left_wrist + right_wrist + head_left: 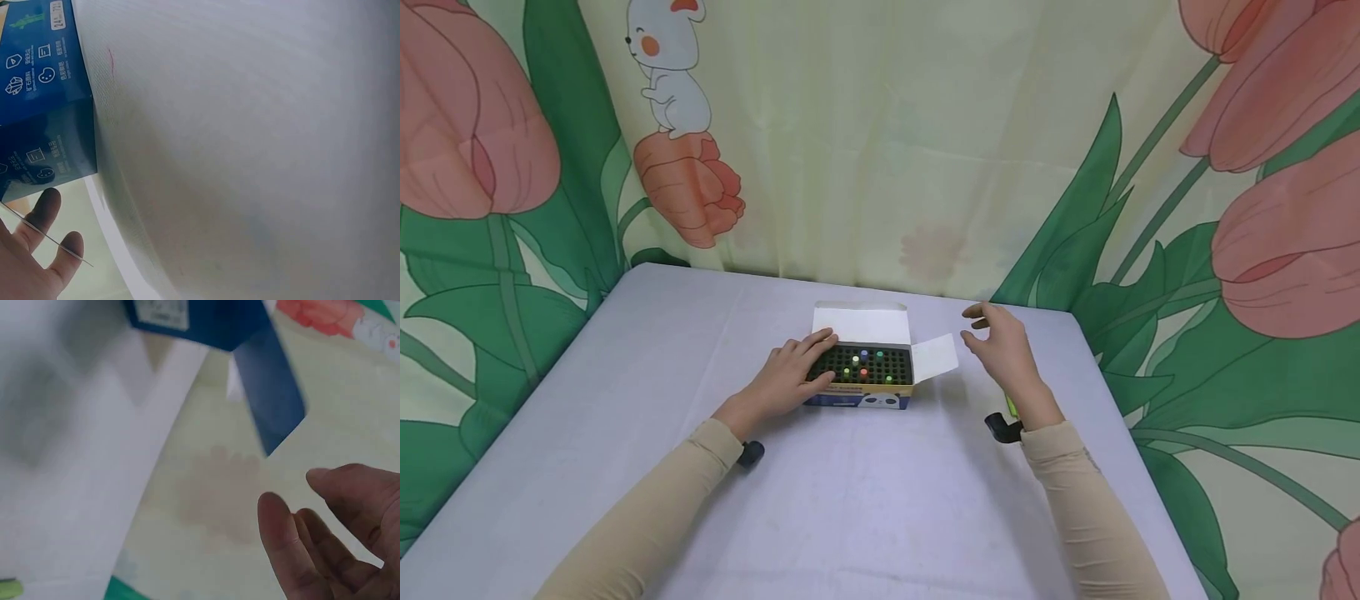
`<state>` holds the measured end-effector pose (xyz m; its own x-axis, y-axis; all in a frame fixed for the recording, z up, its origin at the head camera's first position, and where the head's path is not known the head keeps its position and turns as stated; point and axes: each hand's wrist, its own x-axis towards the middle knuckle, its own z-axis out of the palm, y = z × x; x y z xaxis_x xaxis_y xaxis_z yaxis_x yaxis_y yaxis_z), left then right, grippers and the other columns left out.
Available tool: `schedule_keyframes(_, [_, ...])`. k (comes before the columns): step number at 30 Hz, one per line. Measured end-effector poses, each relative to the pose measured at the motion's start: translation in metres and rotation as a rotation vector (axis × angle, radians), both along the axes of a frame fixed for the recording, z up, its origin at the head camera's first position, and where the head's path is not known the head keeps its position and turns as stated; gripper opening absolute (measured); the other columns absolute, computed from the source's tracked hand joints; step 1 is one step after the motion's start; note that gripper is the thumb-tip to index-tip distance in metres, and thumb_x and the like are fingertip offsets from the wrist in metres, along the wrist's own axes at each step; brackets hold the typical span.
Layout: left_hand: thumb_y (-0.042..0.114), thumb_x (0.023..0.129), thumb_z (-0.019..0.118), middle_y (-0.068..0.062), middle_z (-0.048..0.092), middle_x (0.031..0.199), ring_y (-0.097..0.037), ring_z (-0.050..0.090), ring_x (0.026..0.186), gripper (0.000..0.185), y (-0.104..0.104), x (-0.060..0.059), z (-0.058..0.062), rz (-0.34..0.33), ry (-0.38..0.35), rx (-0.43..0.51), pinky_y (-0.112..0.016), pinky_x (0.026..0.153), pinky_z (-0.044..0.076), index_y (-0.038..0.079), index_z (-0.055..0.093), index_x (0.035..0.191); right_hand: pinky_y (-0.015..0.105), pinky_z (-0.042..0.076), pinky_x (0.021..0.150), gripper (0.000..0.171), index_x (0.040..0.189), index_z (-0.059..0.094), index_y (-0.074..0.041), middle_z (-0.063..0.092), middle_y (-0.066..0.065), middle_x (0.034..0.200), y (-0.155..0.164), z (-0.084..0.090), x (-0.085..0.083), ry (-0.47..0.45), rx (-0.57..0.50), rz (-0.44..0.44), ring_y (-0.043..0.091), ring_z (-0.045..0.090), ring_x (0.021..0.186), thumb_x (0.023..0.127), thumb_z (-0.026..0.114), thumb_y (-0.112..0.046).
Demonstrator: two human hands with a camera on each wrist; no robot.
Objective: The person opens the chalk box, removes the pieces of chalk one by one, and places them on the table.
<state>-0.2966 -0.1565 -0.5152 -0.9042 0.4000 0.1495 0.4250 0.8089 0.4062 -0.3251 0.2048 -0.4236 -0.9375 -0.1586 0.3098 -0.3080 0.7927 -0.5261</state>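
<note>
- While the open blue carton (859, 379) sits near the middle of the grey table (625, 400), its lid flap (861, 322) stands up on the far side and a side flap (935, 357) juts out to the right.
- Inside, a black grid tray (865, 365) holds a few small coloured-capped pieces (863, 357); most cells look unfilled, and what the pieces are cannot be told.
- Left hand (790, 373): fingers fairly straight, laid over the carton's left end and onto the tray's edge, not curled round anything. The left wrist view shows the fingertips (47, 206) just beside the blue wall (44, 94).
- Right hand (1003, 346): released, fingers loosely spread, hovering right of the side flap and apart from it, grasping nothing.
- Risk, judged: the carton looks light and is steadied from one end only; a knock from the right hand on the side flap could slide or swing it.
- Risk, judged: the pieces stand loosely in their cells, so a tilt or a dragging left finger could tip them out.
- Risk, judged: the upright lid flap may fall forward over the tray.
</note>
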Motion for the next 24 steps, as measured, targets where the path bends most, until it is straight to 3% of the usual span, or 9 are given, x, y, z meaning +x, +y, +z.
schedule_keyframes(7, [0.056,0.107,0.047,0.002,0.022,0.173,-0.037,0.046,0.134,0.07,-0.001,-0.001,0.0,0.006,0.001,-0.006,-0.063,0.106,0.036,0.025,0.026,0.166,0.049,0.055,0.094,0.034,0.127,0.066,-0.01,0.068,0.009,0.127,-0.034,0.004,0.005,-0.01,0.019,0.167,0.029,0.067,0.115,0.094,0.076,-0.01])
schedule_keyframes(15, [0.055,0.107,0.047,0.001,0.022,0.173,-0.039,0.046,0.134,0.07,-0.001,-0.002,0.0,0.007,0.009,-0.012,-0.064,0.105,0.037,0.024,0.026,0.166,0.045,0.053,0.101,0.044,0.138,0.062,-0.014,0.066,0.004,0.137,-0.068,-0.019,0.002,-0.129,0.159,0.462,0.025,0.065,0.12,0.096,0.075,-0.011])
schedule_keyframes(24, [0.057,0.107,0.045,0.002,0.02,0.173,-0.038,0.046,0.135,0.07,-0.001,-0.003,-0.001,0.002,-0.002,-0.019,-0.064,0.106,0.036,0.025,0.025,0.167,0.038,0.056,0.094,0.026,0.123,0.072,-0.014,0.074,0.003,0.12,-0.07,-0.03,0.002,-0.198,0.251,0.571,0.02,0.07,0.111,0.098,0.071,-0.007])
